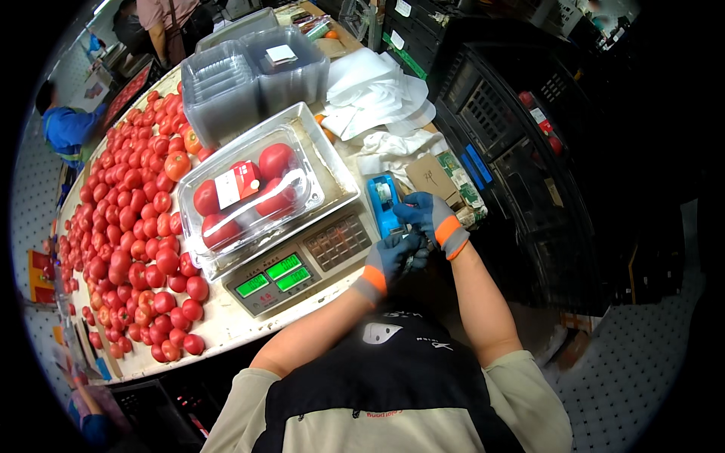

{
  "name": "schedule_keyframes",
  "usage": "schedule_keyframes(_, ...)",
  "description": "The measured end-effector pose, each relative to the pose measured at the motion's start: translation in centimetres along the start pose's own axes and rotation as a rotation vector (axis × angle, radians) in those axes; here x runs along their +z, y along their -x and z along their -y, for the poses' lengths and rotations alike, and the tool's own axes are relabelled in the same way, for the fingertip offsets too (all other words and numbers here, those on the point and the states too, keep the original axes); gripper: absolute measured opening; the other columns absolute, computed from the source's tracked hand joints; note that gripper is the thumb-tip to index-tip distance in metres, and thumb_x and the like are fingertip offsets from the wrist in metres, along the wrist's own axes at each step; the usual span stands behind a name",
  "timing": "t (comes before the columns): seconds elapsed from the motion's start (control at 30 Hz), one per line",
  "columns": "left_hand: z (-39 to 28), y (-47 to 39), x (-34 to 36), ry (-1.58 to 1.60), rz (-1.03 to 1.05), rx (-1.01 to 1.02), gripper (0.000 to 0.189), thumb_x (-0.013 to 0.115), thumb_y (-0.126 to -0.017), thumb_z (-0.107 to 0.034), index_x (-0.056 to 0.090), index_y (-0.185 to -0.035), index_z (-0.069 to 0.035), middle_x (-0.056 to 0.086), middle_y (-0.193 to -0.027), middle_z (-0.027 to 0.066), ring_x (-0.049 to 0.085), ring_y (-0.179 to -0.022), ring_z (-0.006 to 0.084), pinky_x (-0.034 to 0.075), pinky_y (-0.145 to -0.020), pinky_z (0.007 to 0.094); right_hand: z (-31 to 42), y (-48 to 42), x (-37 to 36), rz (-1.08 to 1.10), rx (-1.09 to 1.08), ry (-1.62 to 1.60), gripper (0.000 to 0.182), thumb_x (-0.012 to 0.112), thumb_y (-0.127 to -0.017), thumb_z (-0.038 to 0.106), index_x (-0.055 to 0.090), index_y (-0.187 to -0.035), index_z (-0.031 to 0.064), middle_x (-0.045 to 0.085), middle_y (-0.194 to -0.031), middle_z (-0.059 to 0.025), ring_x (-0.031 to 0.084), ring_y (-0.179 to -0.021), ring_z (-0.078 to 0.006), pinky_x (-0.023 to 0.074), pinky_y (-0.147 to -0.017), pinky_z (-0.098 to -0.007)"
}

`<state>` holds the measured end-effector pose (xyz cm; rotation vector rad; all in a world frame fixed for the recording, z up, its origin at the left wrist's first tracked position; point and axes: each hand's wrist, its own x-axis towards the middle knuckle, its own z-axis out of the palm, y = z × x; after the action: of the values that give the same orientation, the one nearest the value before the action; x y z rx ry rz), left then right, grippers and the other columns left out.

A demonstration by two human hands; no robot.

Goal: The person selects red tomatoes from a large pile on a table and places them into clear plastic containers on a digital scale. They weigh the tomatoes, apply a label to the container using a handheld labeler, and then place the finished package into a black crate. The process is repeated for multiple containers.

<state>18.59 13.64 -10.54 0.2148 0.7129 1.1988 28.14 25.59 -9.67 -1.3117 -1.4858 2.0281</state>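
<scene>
Both hands wear blue and grey work gloves with orange bands. My right hand is at the front end of a blue tape dispenser, its fingers bent; what lies between them is too small to tell. Just below and left of it, my left hand has its fingers curled by the dispenser's near end, and its grip is unclear. To the left, a clear plastic clamshell box of red tomatoes, bearing a red and white label, rests on the metal tray of a digital scale with lit green displays.
Many loose tomatoes cover the table's left side. Stacked clear containers, white foam sheets and a cardboard piece lie beyond the scale. Black crates stand at right. Other people are at the far left.
</scene>
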Motion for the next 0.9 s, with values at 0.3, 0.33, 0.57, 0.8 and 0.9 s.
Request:
schedule_keyframes(0.3,0.5,-0.9,-0.8,0.109,-0.165,-0.066,0.008,0.057,-0.086,-0.007,0.059,-0.090,-0.002,0.056,-0.075,0.0050,0.051,-0.064,0.0122,0.041,-0.056,0.0231,0.5,-0.6,0.5,0.110,-0.068,-0.101,0.031,0.067,-0.074,0.001,0.057,-0.102,-0.0060,0.063,-0.085,-0.0104,0.060,-0.072,-0.0164,0.0510,-0.062,-0.0294)
schedule_keyframes(0.33,0.0,-0.7,-0.3,0.176,-0.206,-0.044,0.007,0.057,-0.084,-0.005,0.060,-0.090,-0.002,0.057,-0.074,0.0063,0.052,-0.062,0.0132,0.041,-0.055,0.0236,-0.1,-1.0,0.5,0.082,-0.082,-0.055,0.032,0.067,-0.073,0.000,0.057,-0.103,-0.0054,0.063,-0.084,-0.0101,0.060,-0.072,-0.0159,0.0507,-0.062,-0.0292)
schedule_keyframes(0.57,2.2,-2.7,-3.1,0.180,-0.180,-0.082,0.006,0.056,-0.085,-0.006,0.059,-0.089,-0.003,0.058,-0.073,0.0062,0.053,-0.060,0.0150,0.042,-0.053,0.0247,-1.3,-1.7,1.4,-0.004,-0.160,0.149,0.038,0.061,-0.074,-0.002,0.056,-0.111,-0.0006,0.064,-0.086,-0.0079,0.058,-0.073,-0.0131,0.0493,-0.067,-0.0282)
schedule_keyframes(0.8,2.8,-3.3,-3.3,0.150,-0.295,-0.053,0.008,0.055,-0.083,-0.004,0.059,-0.090,-0.003,0.061,-0.077,0.0084,0.058,-0.061,0.0185,0.047,-0.054,0.0287,-2.3,-2.0,1.2,0.032,-0.168,0.030,0.047,0.060,-0.072,-0.002,0.053,-0.119,0.0010,0.064,-0.090,-0.0066,0.058,-0.076,-0.0127,0.0496,-0.070,-0.0282)
schedule_keyframes(0.9,2.8,-3.4,-2.5,0.095,-0.418,-0.014,0.007,0.056,-0.082,-0.004,0.060,-0.088,-0.001,0.062,-0.076,0.0108,0.060,-0.059,0.0208,0.048,-0.050,0.0299,-2.7,-2.2,1.2,0.047,-0.191,0.055,0.047,0.060,-0.072,-0.002,0.053,-0.119,0.0013,0.064,-0.091,-0.0058,0.058,-0.076,-0.0121,0.0497,-0.071,-0.0281)
